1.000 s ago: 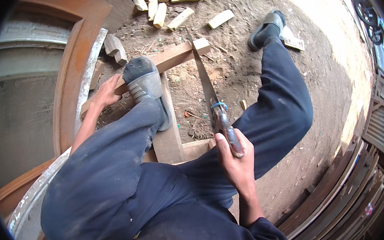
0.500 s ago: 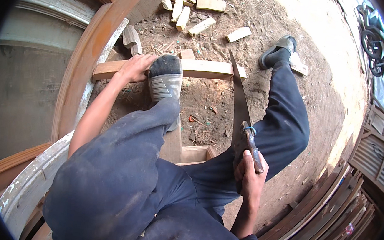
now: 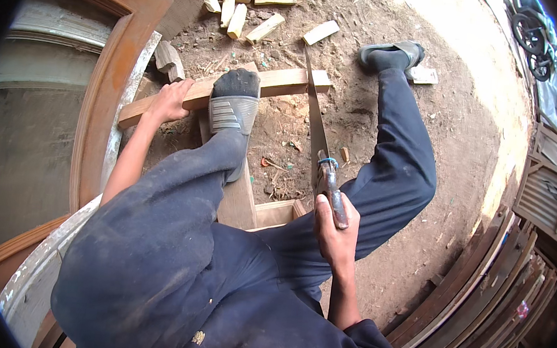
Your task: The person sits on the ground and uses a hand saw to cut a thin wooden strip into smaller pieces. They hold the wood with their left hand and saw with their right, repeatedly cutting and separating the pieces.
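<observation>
My left hand (image 3: 169, 101) is closed on a squared wooden beam (image 3: 281, 81) at the upper middle. My left foot, in a dark sock and grey slide sandal (image 3: 229, 113), presses on the beam just right of that hand. My right hand (image 3: 338, 230) grips the worn handle of a handsaw (image 3: 317, 128), which has a blue tie near the blade. The blade lies across the beam close to its right end, its tip beyond the far edge. Under my foot and the beam runs a pale board (image 3: 236, 207).
Several short wood offcuts (image 3: 265, 28) lie on the dirt at the top. A brown door frame (image 3: 94, 125) leans at left. My right foot (image 3: 387, 56) rests on the ground. Stacked planks (image 3: 454, 289) lie at lower right, with a motorbike (image 3: 532, 40) at upper right.
The saw went forward along the cut, then came slightly back. The view has swung about, shifting the beam and ground in the picture. My left hand stays on the beam.
</observation>
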`<state>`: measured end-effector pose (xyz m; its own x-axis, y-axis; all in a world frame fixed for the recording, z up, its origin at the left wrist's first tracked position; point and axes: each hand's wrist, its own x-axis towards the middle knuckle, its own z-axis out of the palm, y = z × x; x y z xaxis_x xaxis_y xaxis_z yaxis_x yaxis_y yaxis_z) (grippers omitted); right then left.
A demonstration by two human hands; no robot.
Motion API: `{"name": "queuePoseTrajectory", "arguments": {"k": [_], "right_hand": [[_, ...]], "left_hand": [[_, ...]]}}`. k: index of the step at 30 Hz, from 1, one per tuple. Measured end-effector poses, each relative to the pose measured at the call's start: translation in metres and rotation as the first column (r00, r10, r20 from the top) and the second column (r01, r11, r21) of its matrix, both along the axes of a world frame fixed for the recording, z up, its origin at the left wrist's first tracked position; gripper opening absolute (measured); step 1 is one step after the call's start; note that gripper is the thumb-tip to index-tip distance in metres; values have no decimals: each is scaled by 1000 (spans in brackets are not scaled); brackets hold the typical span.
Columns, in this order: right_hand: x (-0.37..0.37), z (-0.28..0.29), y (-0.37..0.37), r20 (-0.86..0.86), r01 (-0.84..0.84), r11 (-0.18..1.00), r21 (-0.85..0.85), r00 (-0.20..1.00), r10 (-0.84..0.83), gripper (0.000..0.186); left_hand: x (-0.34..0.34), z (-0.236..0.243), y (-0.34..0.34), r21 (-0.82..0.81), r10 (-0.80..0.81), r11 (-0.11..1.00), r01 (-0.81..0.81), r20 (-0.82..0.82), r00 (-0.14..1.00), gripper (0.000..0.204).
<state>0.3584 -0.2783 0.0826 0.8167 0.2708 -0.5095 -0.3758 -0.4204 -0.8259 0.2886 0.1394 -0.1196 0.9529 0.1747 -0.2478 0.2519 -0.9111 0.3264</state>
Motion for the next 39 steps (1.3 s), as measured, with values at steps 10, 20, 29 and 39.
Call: {"name": "queuePoseTrajectory", "arguments": {"k": [10, 20, 29, 39], "right_hand": [[15, -5, -32, -72, 9, 996, 85, 997, -3, 22], [11, -3, -36, -149, 85, 987, 134, 987, -65, 21], [16, 8, -30, -98, -23, 999, 36, 995, 27, 20], [9, 39, -28, -152, 19, 1000, -12, 988, -21, 22]], "left_hand": [[7, 10, -7, 106, 144, 986, -125, -191, 971, 73], [12, 12, -8, 60, 137, 990, -127, -237, 962, 70], [-4, -14, 1, 59, 45, 997, -44, -16, 999, 71], [-4, -6, 5, -23, 15, 1000, -14, 50, 999, 68]]}}
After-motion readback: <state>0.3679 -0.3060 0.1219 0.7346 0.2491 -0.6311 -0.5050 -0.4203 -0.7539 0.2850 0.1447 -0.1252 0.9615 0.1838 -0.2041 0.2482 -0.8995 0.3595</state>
